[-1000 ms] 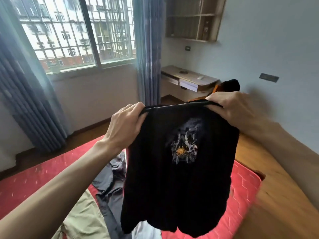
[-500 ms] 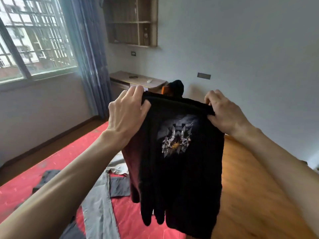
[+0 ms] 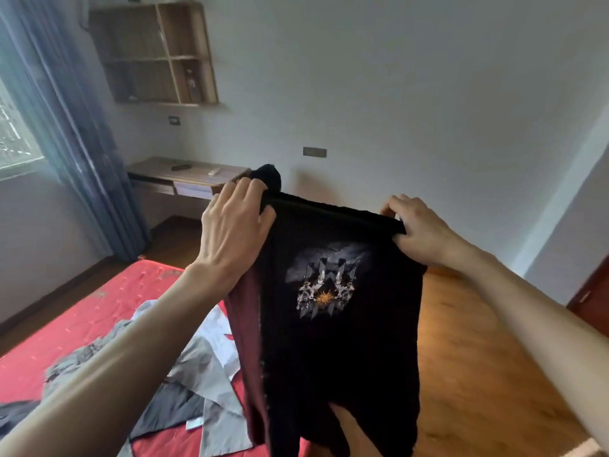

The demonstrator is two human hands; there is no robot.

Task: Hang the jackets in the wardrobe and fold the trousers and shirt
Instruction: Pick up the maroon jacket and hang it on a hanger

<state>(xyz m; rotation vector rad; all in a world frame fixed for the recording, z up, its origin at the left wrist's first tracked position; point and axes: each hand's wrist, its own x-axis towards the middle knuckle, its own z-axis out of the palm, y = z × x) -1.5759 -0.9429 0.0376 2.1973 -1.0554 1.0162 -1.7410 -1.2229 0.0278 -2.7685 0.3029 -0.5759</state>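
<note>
Both hands are holding a black garment (image 3: 339, 324) up in the air, above the near edge of the red bed (image 3: 82, 311). The left hand (image 3: 234, 232) is gripping the garment's upper left corner, thumb in front and fingers curled over the top edge. The right hand (image 3: 418, 229) is pinching the upper right corner, fingertips bunched on the fabric.

Relation that matters: the top edge is running between the two hands, sloping slightly down toward the right hand, and the garment is hanging straight down from that edge, so its long axis is lying vertical below both grips. Neither hand is clearly nearer; the left is sitting a little higher. A dark rounded lump is poking up behind the left hand, possibly a hood; cannot tell.

Look of the garment: black cloth, a pale grey and orange printed emblem (image 3: 326, 285) on the upper middle, a dark red strip showing along the left side, lower hem ragged in outline and split into hanging flaps.

Under the garment, on the bed, grey and pale clothes (image 3: 197, 367) are lying spread and rumpled. Beyond the garment, a wooden desk (image 3: 184, 173) is standing against the wall, with a wall shelf (image 3: 155, 54) above it.

Judgement: garment looks doubled over already; whether it is going to a hanger or a fold is unclear.
</note>
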